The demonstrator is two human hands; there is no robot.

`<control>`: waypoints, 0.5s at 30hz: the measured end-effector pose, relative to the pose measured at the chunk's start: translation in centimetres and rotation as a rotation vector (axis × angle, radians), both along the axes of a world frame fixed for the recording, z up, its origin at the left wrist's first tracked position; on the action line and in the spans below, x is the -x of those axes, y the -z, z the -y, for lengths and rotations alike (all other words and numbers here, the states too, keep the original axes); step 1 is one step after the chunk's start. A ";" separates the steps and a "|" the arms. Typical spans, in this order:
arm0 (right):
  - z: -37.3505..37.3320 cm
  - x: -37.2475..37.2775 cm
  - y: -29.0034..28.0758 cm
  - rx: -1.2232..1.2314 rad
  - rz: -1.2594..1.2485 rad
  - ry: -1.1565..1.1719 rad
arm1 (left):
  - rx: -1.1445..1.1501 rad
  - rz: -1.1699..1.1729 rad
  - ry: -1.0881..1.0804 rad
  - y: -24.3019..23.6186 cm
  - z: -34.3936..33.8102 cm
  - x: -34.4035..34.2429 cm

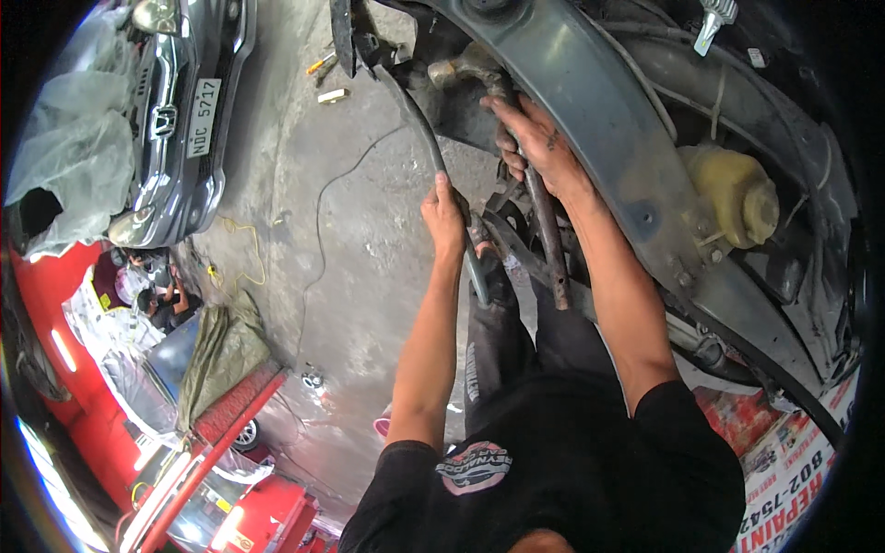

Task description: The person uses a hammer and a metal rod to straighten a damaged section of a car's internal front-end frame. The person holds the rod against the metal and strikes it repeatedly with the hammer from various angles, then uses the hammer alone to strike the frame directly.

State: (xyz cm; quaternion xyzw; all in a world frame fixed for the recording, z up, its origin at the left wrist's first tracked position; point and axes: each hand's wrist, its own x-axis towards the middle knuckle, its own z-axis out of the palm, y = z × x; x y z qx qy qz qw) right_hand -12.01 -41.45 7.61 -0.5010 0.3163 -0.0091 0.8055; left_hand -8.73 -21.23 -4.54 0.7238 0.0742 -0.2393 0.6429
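In the head view, the left hand is gripping a curved metal bar; the right hand, just beside, is clasping a hammer. Concrete floor is lying below them, a grey car is standing leftward, and a car frame is flanking them rightward.

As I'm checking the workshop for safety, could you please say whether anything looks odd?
A dark cable trails loosely across the floor left of the left hand, a possible trip hazard; the yellow reservoir at right looks stained.
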 end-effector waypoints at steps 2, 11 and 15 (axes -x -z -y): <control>-0.1 -0.3 -0.2 -0.007 0.033 0.074 | -0.026 0.063 0.008 1.3 0.1 -0.5; 0.2 -4.3 -0.8 -0.069 -0.028 0.053 | -0.063 0.242 -0.065 5.2 1.8 -0.8; 0.5 -4.5 0.0 0.048 0.044 -0.096 | -0.050 0.169 -0.047 5.2 1.6 -0.8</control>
